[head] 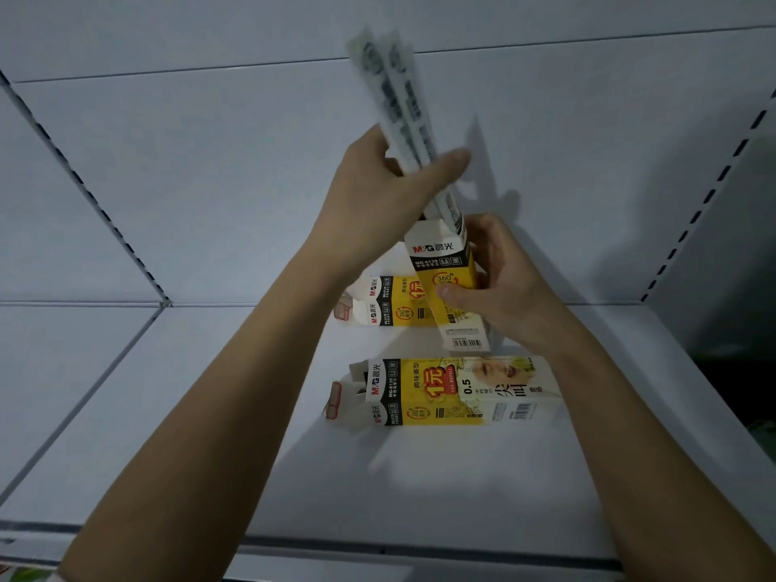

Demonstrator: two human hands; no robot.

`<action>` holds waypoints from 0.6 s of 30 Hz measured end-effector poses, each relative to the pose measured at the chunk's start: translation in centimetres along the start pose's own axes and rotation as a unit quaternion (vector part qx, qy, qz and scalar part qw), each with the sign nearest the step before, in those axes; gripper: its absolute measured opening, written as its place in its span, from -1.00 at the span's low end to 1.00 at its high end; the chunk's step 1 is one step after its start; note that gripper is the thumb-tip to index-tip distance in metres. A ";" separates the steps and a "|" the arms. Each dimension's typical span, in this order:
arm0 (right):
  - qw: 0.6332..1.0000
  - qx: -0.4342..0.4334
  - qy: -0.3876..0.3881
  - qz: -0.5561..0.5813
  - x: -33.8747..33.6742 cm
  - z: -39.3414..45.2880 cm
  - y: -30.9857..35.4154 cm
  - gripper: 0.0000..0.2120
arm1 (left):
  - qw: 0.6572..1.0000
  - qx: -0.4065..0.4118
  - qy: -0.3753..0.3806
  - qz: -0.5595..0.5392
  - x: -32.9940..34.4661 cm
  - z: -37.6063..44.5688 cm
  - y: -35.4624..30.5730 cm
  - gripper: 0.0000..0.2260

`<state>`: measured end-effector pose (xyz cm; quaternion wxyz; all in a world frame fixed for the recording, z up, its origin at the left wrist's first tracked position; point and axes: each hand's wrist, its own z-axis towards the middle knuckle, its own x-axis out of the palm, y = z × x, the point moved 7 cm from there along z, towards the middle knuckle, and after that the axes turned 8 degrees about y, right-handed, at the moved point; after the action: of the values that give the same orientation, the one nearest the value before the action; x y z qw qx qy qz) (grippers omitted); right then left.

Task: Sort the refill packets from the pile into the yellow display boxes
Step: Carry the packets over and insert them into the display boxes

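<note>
My left hand (390,191) grips a bunch of long white refill packets (399,98) that point up and to the left, blurred by motion. Their lower ends reach into the open top of a yellow and white display box (445,262). My right hand (491,279) holds that box upright, thumb across its front. A second yellow box (386,304) lies on its side behind it, partly hidden by my left forearm. A third yellow box (453,390) lies on its side nearer to me, its flap open at the left.
Everything sits on a white shelf (210,434) with a white back panel (210,182). Slotted uprights (105,216) run along both sides. The shelf's front edge (378,548) crosses the bottom of the view.
</note>
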<state>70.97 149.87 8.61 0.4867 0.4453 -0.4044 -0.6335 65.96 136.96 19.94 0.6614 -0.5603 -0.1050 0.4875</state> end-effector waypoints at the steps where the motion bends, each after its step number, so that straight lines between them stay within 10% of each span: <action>1: 1.000 0.003 -0.001 -0.001 0.0 0.0 0.0 -0.44 | 1.000 0.003 0.008 -0.007 0.0 0.0 -0.3 -0.84; 18: 0.999 0.007 -0.011 -0.031 -0.2 0.2 0.0 -0.47 | 0.990 -0.088 -0.001 0.112 0.4 1.8 1.3 -0.72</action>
<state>70.82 150.08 8.66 0.4591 0.4537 -0.4007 -0.6502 64.28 138.28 19.30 0.5502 -0.6242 -0.0847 0.5481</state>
